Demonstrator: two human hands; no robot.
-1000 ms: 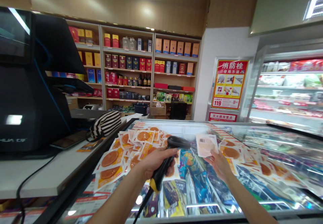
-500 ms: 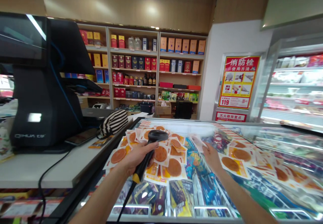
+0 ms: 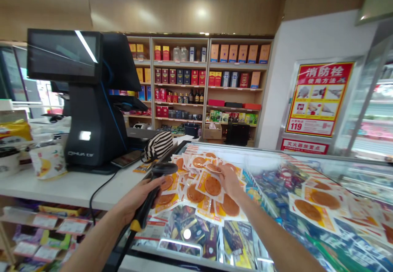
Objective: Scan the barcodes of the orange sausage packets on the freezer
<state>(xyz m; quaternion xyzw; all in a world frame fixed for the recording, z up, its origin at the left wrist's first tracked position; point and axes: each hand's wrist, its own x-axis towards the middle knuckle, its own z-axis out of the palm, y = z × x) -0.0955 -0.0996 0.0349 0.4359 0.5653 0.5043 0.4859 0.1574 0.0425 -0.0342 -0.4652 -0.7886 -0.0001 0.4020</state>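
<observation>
My left hand (image 3: 140,196) is wrapped around the handle of a black barcode scanner (image 3: 146,206) with a yellow band and a trailing cable. The scanner's head is up, at the left edge of a pile of flat clear packets (image 3: 193,193), each with a round orange-brown slice inside. These lie on the glass top of a chest freezer (image 3: 260,152). My right hand (image 3: 230,180) is at the pile, its fingers closed at the edge of one packet (image 3: 212,184); the fingertips are partly hidden.
A black checkout terminal (image 3: 95,120) stands on the white counter (image 3: 101,184) at left, near a phone (image 3: 127,158) and a striped pouch (image 3: 159,145). More slice packets (image 3: 322,200) lie on the glass at right. Shelves of boxed bottles (image 3: 181,75) line the back wall.
My right hand has moved left from the freezer's middle to the near pile. The scanner has shifted left, away from above the packets. The view has turned left.
</observation>
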